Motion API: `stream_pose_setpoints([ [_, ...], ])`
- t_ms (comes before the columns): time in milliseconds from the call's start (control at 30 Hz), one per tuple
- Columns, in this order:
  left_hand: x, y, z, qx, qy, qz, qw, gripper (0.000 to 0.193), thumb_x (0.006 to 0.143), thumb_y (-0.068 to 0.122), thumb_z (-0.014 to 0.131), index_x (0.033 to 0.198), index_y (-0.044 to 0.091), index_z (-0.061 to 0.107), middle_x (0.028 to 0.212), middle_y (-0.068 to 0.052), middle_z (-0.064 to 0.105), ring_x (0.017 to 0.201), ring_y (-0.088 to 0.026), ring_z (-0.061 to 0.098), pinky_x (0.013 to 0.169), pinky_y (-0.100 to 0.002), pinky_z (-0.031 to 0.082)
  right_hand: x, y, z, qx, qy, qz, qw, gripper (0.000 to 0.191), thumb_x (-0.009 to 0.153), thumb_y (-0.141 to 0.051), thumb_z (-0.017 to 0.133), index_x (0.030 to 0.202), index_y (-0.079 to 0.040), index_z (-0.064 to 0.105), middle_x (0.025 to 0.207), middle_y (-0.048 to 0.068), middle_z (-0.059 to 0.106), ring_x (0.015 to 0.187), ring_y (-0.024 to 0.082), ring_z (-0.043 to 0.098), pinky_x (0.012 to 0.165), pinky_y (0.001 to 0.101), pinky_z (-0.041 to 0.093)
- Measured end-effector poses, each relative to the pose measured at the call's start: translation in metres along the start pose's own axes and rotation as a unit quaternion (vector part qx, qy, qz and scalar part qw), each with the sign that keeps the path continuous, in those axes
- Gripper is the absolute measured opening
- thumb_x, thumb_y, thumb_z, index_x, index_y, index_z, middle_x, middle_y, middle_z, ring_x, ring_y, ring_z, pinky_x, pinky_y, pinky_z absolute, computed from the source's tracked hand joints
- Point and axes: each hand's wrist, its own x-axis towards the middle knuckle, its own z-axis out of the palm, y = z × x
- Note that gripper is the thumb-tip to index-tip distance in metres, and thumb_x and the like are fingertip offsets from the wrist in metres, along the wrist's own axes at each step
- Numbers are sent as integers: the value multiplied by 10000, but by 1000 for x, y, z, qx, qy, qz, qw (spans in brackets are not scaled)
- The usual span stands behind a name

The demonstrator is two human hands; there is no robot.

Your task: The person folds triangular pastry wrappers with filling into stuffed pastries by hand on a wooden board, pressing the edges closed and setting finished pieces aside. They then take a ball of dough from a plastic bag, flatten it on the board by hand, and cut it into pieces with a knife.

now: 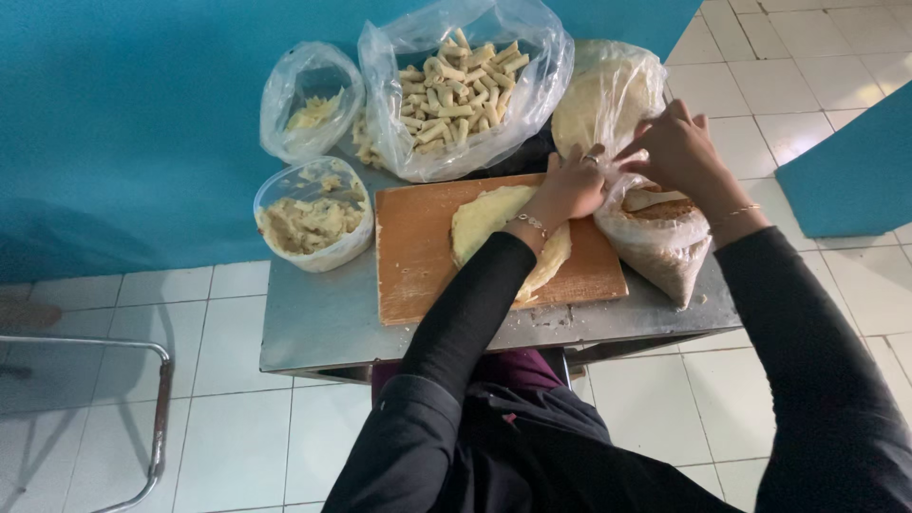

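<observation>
A pale round dough sheet (pixel 489 220) lies on a wooden board (pixel 418 256) on a small metal table (pixel 313 328). My left hand (pixel 570 185) reaches over the board's far right corner, its fingers curled on the edge of a clear plastic bag. My right hand (pixel 676 147) grips the same plastic beside it. Under the hands sits a plastic bag of brown crumbs (pixel 660 242). Behind it stands a bag holding a stack of pale round sheets (pixel 603 100). Which of the two bags the plastic belongs to I cannot tell.
A large open bag of rolled pastries (pixel 456 90) sits at the table's back. A small bag (pixel 309 100) and a clear tub of yellowish filling (pixel 313 218) stand at the left. A blue wall is behind; a metal chair frame (pixel 157 408) stands on the tiled floor at left.
</observation>
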Motion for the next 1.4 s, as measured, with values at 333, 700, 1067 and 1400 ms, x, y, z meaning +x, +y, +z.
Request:
stream_pose_setpoints([
  [333, 4, -21, -1, -51, 28, -91, 994, 444, 853, 380, 709, 1174, 77, 657, 1021, -114, 716, 1024, -334, 677, 868, -553, 462, 43, -20, 14, 126, -162, 20, 978, 372, 810, -228, 863, 1149, -143, 735, 879, 82, 771, 845, 246, 750, 777, 363, 589],
  [700, -2, 3, 14, 76, -14, -176, 981, 405, 801, 487, 743, 1017, 146, 766, 1135, -53, 694, 1202, -323, 495, 970, -572, 346, 42, -7, 0, 222, -216, 36, 950, 328, 694, -159, 878, 1007, -147, 783, 917, 18, 791, 885, 181, 746, 815, 354, 580],
  [1067, 3, 8, 11, 47, -34, -210, 976, 474, 807, 585, 726, 1032, 171, 779, 1164, -46, 697, 1260, -267, 457, 1025, -495, 329, 40, -21, 19, 98, -187, 28, 977, 414, 661, -154, 911, 1058, -141, 793, 1040, 39, 760, 970, 253, 728, 823, 376, 577],
  [1400, 13, 12, 24, 61, -11, -220, 974, 354, 840, 477, 742, 1014, 170, 765, 1055, -86, 736, 957, -239, 735, 725, -376, 582, 38, -8, 39, 132, -165, 55, 976, 523, 609, -97, 917, 1115, -129, 789, 1057, 61, 780, 975, 251, 735, 845, 373, 569],
])
